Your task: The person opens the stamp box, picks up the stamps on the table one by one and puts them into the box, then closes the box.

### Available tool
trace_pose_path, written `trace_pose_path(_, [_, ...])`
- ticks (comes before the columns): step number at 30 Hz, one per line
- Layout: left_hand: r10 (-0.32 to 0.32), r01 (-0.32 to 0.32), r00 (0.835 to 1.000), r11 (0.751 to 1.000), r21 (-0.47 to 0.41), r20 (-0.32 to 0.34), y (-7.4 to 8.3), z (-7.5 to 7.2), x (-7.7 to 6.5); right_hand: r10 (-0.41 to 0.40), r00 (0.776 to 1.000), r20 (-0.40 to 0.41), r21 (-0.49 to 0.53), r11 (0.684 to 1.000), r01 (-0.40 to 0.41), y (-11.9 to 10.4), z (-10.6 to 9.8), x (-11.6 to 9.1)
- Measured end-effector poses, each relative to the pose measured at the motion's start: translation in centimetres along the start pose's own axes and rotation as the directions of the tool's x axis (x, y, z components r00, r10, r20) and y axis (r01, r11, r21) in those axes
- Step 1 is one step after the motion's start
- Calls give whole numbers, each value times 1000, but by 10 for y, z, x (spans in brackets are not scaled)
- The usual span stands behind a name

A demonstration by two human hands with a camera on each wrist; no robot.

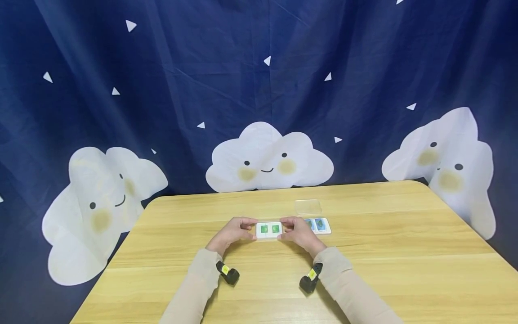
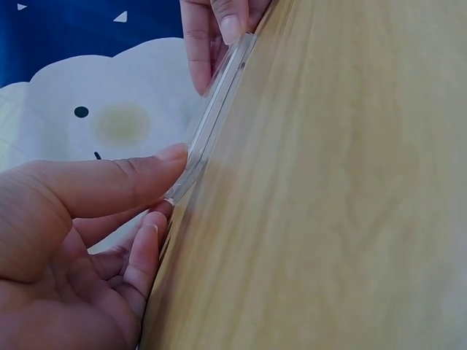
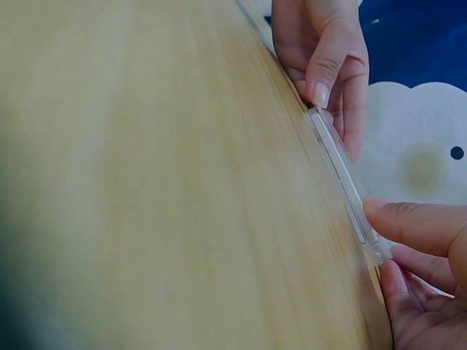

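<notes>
A flat, clear plastic case (image 1: pixel 269 236) with a white face and two green square pictures lies between both hands, low over the table or on it; which of these I cannot tell. At its left end, my left hand (image 1: pixel 231 232) pinches it between thumb and fingers. My right hand (image 1: pixel 302 234) grips the opposite end the same way. From the side, the left wrist view shows the case's thin transparent edge (image 2: pixel 211 120), and the right wrist view shows it too. Just beyond the right hand is a second flat case (image 1: pixel 322 225) with blue pictures, its left part hidden by that hand.
A clear, shallow plastic lid or tray (image 1: pixel 308 207) lies behind the blue-picture case. Everything rests on a light wooden table (image 1: pixel 182 279) with rounded far corners. Behind its far edge hangs a dark blue curtain (image 1: pixel 226 81) printed with clouds and white triangles.
</notes>
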State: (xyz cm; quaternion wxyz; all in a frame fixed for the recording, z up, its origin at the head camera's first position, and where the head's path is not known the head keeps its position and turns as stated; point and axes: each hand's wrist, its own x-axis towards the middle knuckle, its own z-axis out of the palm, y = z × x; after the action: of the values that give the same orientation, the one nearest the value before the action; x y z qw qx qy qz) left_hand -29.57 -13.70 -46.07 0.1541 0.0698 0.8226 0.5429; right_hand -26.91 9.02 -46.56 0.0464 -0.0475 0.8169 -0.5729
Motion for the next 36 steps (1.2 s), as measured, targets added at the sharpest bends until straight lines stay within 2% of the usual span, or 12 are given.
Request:
trace_pose_path(6, [-5,5,1000,1000,-11,-20,0,2,-1,33,999,-1,19,999,-33,-2,-1,-1])
trace_pose_path(20, [2,-5,998,999,-50,-62,0,2,-1,11,1000,3,23,1000,-11,-8,-14,0])
trace_pose_path(26, [20,-23,998,999,-48,-62,5,2,-5,-35,999,34,17,999,34,-14,-30,-1])
trace_pose_path(31, [34,-38,996,998,-43,-86,7,2,-3,-47,998,50,-17,999,48,-26,-50,-1])
trace_pose_path(36, [47,-52,994,998,-44,-101,6,2,0,-53,997,62,-80,995,58,-19,-72,8])
